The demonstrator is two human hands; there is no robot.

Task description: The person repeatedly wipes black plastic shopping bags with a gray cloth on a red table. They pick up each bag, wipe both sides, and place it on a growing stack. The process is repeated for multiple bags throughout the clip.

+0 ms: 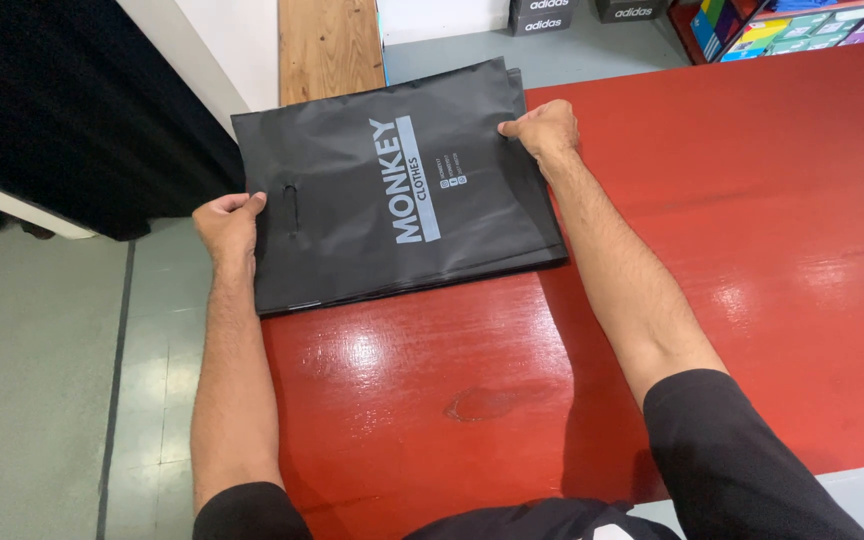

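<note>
- Left hand (227,225) fingers pinch the bag (392,185) at its handle edge; right hand (544,128) fingers are curled shut, gripping the far corner.
- Step, as I judge: squaring the flat bag stack; next calls for peeling one bag free.
- Bags lie on the red table (732,250), overhanging its left edge; long axis across, handle cutout leftward.

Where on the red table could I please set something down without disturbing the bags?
The red table lies bare right of the right hand and forearm, and between both forearms below the black bag stack. The far left corner is crowded: the stack, with the left hand at its handle end.
</note>
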